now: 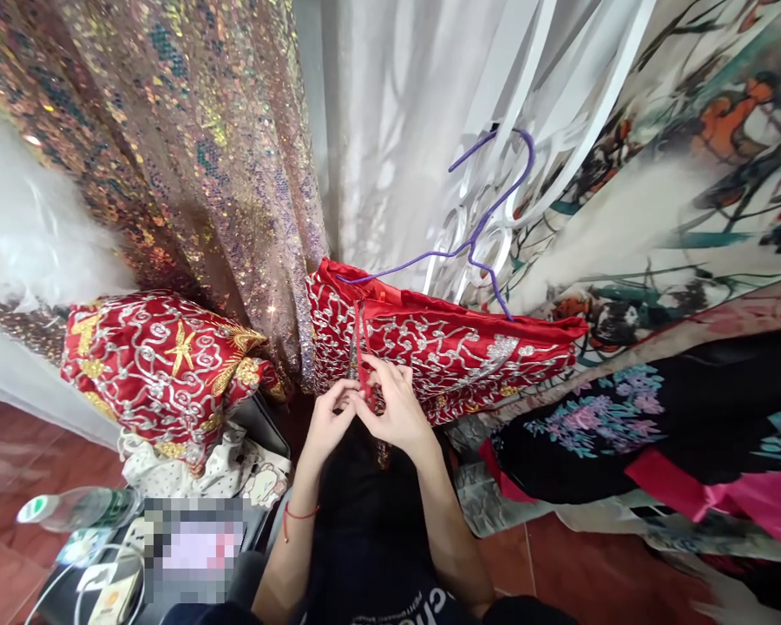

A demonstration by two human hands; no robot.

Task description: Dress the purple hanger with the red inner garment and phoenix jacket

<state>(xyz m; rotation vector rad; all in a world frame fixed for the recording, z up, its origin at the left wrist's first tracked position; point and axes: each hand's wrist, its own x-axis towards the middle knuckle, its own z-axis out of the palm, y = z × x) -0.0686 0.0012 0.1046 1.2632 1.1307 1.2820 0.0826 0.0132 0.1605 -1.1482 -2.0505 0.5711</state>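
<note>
Clearly, the head view shows both hands working at the front opening of a red embroidered garment [456, 347] that hangs on a purple hanger [488, 217] just above the middle of the frame. The left hand [329, 425] is pinched shut on the fabric edge, low at the opening; the right hand [397, 408] is closed too, its fingertips gripping a thin red fastening strip there — the two hands touch each other. What exactly sits between the fingertips is too small to tell.

Risks, as a judgement: the hanger's hook rests on a white metal rack [495, 182] only lightly, so a firm downward tug at the opening could tip the garment off or slide it along the bar. The silver embroidery looks raised and could snag on a fingernail or on the red string bracelet [299, 512] at the left wrist. A sequined curtain [188, 148] hangs just beside the garment in the upper left — its sequins could catch the threads if the cloth swings that way. A second red embroidered piece [162, 365] lies at centre left, and a water bottle [78, 508] at lower left sits well apart.
</note>
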